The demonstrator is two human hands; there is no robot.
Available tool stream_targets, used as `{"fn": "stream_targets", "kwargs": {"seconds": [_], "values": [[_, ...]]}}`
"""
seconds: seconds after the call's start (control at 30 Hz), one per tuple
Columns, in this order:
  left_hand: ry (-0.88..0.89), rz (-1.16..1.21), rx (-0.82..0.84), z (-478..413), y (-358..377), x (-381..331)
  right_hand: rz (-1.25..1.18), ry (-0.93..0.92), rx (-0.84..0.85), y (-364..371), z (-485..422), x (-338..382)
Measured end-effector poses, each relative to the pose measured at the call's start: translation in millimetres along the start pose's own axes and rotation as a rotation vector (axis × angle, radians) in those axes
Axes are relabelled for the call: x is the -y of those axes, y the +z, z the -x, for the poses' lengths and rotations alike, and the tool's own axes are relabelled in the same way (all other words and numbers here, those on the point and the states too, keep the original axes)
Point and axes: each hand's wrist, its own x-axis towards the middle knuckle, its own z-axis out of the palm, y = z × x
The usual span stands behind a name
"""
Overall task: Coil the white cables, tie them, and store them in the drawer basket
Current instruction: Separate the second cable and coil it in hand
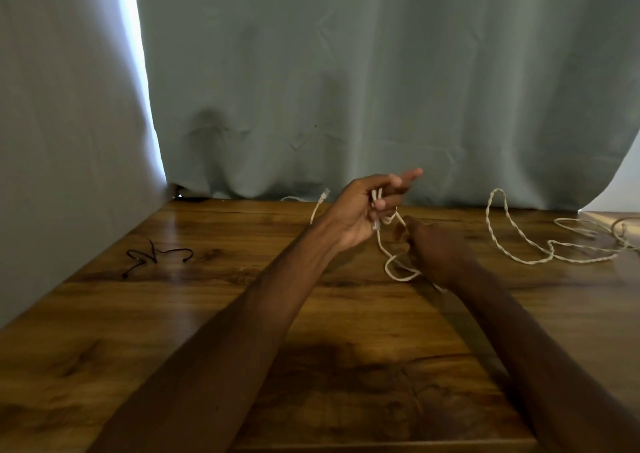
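Observation:
My left hand (367,207) is raised over the far middle of the wooden table (207,314), gripping a few loops of a white cable (391,265); its plug end (325,194) sticks out behind the wrist. My right hand (433,245) lies low beside it, pinching the same cable where it sags in a loop onto the wood. A second white cable (519,248), twisted, trails across the table to the right. No drawer basket is in view.
Black twist ties (152,255) lie on the left part of the table. A grey-green curtain (346,89) hangs along the far edge and left side. More white cable loops (588,227) lie at the far right corner.

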Motion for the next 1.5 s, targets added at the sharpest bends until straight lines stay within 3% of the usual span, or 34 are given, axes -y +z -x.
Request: {"fn": "stream_targets", "kwargs": {"seconds": [0.23, 0.33, 0.6, 0.8, 0.9, 1.1, 1.27, 1.4, 1.5], "values": [[0.188, 0.124, -0.242, -1.8, -17.8, -3.9, -0.109, -0.050, 0.054, 4.4, 2.3, 16.5], [0.260, 0.155, -0.321, -3.1, -33.0, -4.1, -0.255, -0.183, -0.031, 7.1, 1.9, 19.7], [0.316, -0.053, -0.404, -12.6, -46.8, -3.9, -0.713, -0.263, -0.110, -6.4, 9.3, 20.1], [0.374, -0.400, -0.505, -15.4, -48.7, 4.4, -0.973, -0.201, -0.013, -12.0, 12.5, 19.5], [0.415, -0.710, -0.479, -10.2, -45.8, 12.8, -1.070, -0.214, 0.013, -14.9, 10.2, 17.9], [0.446, -1.201, -0.434, 0.6, -52.2, 19.5, -1.192, -0.254, 0.235, -16.5, 10.2, 12.0], [0.566, -1.553, -0.386, 4.4, -49.4, 18.2, -1.522, -0.105, 0.285, -19.9, 9.8, 11.7], [0.584, -1.709, -0.461, 5.4, -46.2, 16.5, -1.655, 0.030, 0.392, -24.3, 12.1, 17.0], [0.555, -1.805, -0.595, 2.2, -50.0, 20.2, -1.675, 0.033, 0.480, -24.7, 10.6, 14.5]]}}
